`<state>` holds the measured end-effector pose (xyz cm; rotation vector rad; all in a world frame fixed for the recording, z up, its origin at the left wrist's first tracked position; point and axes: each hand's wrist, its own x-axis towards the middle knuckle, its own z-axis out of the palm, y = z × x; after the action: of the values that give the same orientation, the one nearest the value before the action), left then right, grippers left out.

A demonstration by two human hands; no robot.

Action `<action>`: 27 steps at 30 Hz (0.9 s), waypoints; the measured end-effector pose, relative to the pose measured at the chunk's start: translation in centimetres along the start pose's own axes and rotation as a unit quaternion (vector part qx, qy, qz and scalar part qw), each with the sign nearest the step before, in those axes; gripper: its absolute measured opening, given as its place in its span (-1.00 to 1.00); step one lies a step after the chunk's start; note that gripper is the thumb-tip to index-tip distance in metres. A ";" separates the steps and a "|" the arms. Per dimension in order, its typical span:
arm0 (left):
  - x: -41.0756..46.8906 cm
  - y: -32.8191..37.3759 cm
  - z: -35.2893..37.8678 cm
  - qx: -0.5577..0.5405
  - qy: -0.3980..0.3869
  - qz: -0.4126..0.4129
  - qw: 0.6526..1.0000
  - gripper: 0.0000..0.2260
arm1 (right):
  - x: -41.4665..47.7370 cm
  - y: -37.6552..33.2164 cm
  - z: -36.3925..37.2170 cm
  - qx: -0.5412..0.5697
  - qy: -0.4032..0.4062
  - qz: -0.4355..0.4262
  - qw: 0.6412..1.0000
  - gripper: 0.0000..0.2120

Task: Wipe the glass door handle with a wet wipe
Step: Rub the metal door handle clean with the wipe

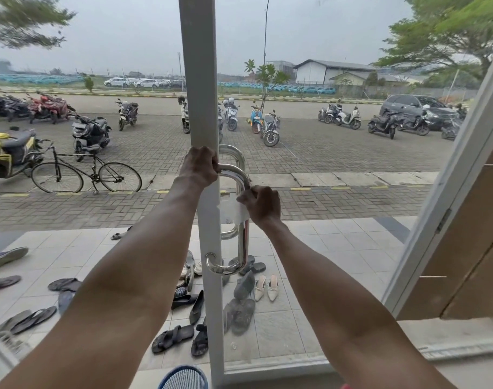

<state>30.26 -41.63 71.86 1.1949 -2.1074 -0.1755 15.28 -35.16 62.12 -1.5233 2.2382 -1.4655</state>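
Against the handle (243, 242) — wet wipe (234, 213) under right grip (263, 204)

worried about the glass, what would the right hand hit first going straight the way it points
The right hand grips the wet wipe on the handle, so those come first; behind them probably the door frame, depth unclear.

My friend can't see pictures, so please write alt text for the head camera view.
Two bare hands clean a shiny curved metal door handle: the right hand holds a white wet wipe against its upright bar, while the left hand grips its top bend. Through the glass, scattered shoes and parked motorbikes show.
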 end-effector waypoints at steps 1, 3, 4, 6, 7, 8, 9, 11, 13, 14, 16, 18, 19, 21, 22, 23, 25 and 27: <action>-0.1 0.0 0.0 -0.001 0.002 0.000 1.000 -0.91 | -0.5 0.5 0.3 0.002 -0.011 0.011 1.000 -0.84; -0.1 0.0 0.0 -0.004 0.004 -0.001 1.000 -0.90 | -1.4 1.3 0.9 -0.002 -0.028 0.025 0.999 -0.87; -0.1 0.0 0.1 -0.005 0.003 -0.002 1.000 -0.90 | -1.6 1.6 1.1 -0.001 -0.032 0.031 0.999 -0.87; -0.1 0.0 0.1 -0.003 0.002 -0.004 1.000 -0.89 | -1.7 1.6 1.2 -0.002 -0.034 0.039 0.999 -0.86; -0.1 0.0 0.0 -0.002 0.001 -0.003 1.000 -0.90 | -1.5 1.4 1.2 -0.004 -0.031 0.042 0.999 -0.85; -0.1 0.0 0.0 0.002 0.001 -0.002 1.000 -0.90 | -1.3 1.0 1.1 -0.005 -0.024 0.042 0.999 -0.82; -0.1 0.0 0.0 0.004 0.002 0.000 1.000 -0.90 | -0.9 0.6 1.1 -0.006 -0.014 0.040 0.999 -0.79; -0.1 -0.1 0.0 0.007 0.002 0.004 1.000 -0.88 | -0.2 -0.4 0.9 0.003 0.011 0.031 0.999 -0.74; 0.0 -0.1 0.0 0.005 0.004 0.007 1.000 -0.88 | 0.3 -1.3 0.7 0.014 0.041 0.016 0.999 -0.76; 0.0 -0.1 0.0 0.005 0.006 0.007 1.000 -0.88 | 0.4 -1.5 0.6 0.018 0.052 0.007 0.998 -0.78; -0.1 -0.1 0.1 0.004 0.007 0.009 1.000 -0.89 | 0.4 -1.5 0.9 0.025 0.067 0.002 0.997 -0.80; -0.1 -0.2 0.1 0.005 0.005 0.012 1.000 -0.89 | 0.0 -1.2 1.3 0.031 0.075 0.013 0.997 -0.80; -0.1 -0.3 0.1 0.005 0.003 0.013 1.000 -0.90 | -0.2 -0.9 1.6 0.030 0.076 0.021 0.996 -0.79; 0.0 -0.5 0.2 0.004 0.002 0.016 1.000 -0.90 | -0.9 -0.2 2.2 0.030 0.071 0.037 0.996 -0.79; 0.1 -0.6 0.2 0.004 0.002 0.018 1.000 -0.90 | -1.2 0.1 2.4 0.035 0.065 0.046 0.996 -0.81; 0.0 -0.5 0.2 0.003 0.001 0.019 1.000 -0.89 | -1.7 0.5 2.6 0.040 0.058 0.056 0.996 -0.83; 0.0 -0.6 0.2 0.002 0.001 0.023 1.000 -0.89 | -2.2 0.8 2.9 0.049 0.047 0.071 0.995 -0.86; 0.2 -0.7 0.2 0.001 0.002 0.025 1.000 -0.89 | -2.4 0.7 2.9 0.063 0.045 0.083 0.994 -0.88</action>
<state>30.59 -42.22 71.45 1.1406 -2.1320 -0.1476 17.52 -35.28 59.01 -1.2265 2.2107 -1.6202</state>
